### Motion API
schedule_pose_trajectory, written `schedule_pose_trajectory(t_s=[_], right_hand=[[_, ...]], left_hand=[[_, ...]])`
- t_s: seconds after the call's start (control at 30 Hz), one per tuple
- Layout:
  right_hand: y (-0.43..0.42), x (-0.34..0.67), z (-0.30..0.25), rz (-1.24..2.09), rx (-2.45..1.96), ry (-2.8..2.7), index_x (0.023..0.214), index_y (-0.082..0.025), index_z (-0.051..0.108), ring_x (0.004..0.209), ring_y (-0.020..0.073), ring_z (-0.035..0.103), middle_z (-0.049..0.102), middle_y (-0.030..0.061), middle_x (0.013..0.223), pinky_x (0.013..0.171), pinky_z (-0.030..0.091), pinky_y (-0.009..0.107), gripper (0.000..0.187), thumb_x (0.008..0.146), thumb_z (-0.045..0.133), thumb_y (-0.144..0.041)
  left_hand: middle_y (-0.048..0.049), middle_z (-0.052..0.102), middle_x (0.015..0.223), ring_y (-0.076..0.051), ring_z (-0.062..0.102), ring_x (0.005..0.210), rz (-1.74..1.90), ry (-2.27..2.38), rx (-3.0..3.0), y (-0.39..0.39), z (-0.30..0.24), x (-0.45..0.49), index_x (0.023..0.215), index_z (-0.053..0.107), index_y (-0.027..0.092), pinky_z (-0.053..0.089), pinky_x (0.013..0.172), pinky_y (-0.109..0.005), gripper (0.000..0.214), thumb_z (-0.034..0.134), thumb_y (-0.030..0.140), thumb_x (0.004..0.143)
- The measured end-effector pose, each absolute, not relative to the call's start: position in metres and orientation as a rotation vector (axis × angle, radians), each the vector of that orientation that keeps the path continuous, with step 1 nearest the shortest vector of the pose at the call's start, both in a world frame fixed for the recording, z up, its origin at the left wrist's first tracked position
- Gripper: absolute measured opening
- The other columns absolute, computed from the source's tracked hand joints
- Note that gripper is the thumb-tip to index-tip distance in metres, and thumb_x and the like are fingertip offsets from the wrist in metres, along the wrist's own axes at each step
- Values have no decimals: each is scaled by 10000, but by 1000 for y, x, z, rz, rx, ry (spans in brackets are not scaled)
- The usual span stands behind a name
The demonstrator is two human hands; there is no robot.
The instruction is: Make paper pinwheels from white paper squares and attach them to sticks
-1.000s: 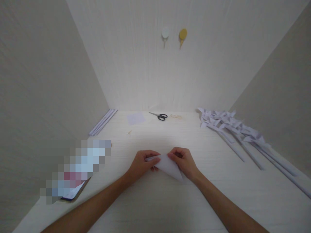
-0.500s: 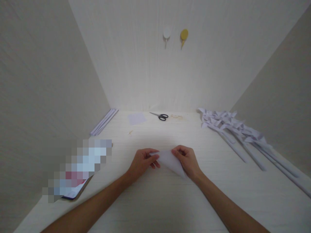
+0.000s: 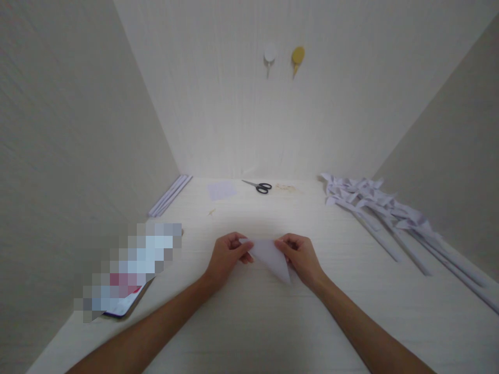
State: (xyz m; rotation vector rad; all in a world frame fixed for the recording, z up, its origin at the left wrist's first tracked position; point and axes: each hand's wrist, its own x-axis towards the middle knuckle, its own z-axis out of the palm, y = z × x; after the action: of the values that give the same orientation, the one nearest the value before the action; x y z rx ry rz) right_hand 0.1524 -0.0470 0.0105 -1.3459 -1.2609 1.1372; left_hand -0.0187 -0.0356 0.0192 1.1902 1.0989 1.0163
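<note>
Between my two hands is a sheet of white paper (image 3: 271,258), folded into a triangle with one point hanging down toward me. My left hand (image 3: 230,257) pinches its left corner between thumb and fingers. At the upper right edge, my right hand (image 3: 299,254) grips the paper, thumb on top; its fingertips are partly hidden behind the sheet. Beyond the hands, black-handled scissors (image 3: 262,188) lie near the back wall, with a flat square of white paper (image 3: 222,190) to their left.
Rolled paper sticks (image 3: 170,196) lie at the back left, and a phone (image 3: 125,306), partly blurred out, is at the left. Several paper pinwheels on sticks (image 3: 374,200) are heaped at the right. Small pale pieces (image 3: 285,187) lie beside the scissors. Two round hooks (image 3: 298,54) hang on the wall.
The paper's lower point has swung slightly left and its folded shape shows more clearly as a triangle. My left hand has risen a little; both hands keep their hold.
</note>
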Motion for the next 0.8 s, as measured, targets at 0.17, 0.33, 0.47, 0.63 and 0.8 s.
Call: schedule_pose_trajectory(t_s=[0.17,0.33,0.47,0.63,0.8], right_hand=[[-46,153,10,1153,-1329,-1243,588,-136,562,395,62,318,410,-41,431,378,205,206,240,624,569,-373],[-46,155,7,1191,-1291,-1211,620,-134,568,409,61,330,432,-34,463,384,210,202,242,638,567,-375],[-46,155,5,1236,-1249,-1172,630,-136,558,424,65,350,447,-27,489,391,223,202,257,629,576,-393],[-46,154,5,1278,-1229,-1148,643,-139,553,415,62,340,434,-34,482,389,222,202,273,623,580,-409],[-47,155,9,1250,-1270,-1242,643,-142,565,406,56,324,402,-47,460,380,198,202,262,602,605,-397]], left_hand=[[7,575,476,-93,542,431,1032,1045,1194,-35,21,-20,847,537,101,401,404,-168,274,581,268,634],[-4,581,493,-99,551,443,1010,1048,1209,-35,23,-20,853,567,102,406,400,-171,268,563,275,648],[-15,593,505,-103,556,455,1020,1054,1209,-35,24,-20,851,593,102,407,400,-172,274,560,278,644],[-24,603,502,-96,550,456,1036,1087,1220,-34,24,-21,822,617,101,402,406,-165,264,569,272,626],[-21,601,487,-92,540,438,1040,1115,1205,-34,24,-21,784,626,94,412,410,-172,236,582,255,618]])
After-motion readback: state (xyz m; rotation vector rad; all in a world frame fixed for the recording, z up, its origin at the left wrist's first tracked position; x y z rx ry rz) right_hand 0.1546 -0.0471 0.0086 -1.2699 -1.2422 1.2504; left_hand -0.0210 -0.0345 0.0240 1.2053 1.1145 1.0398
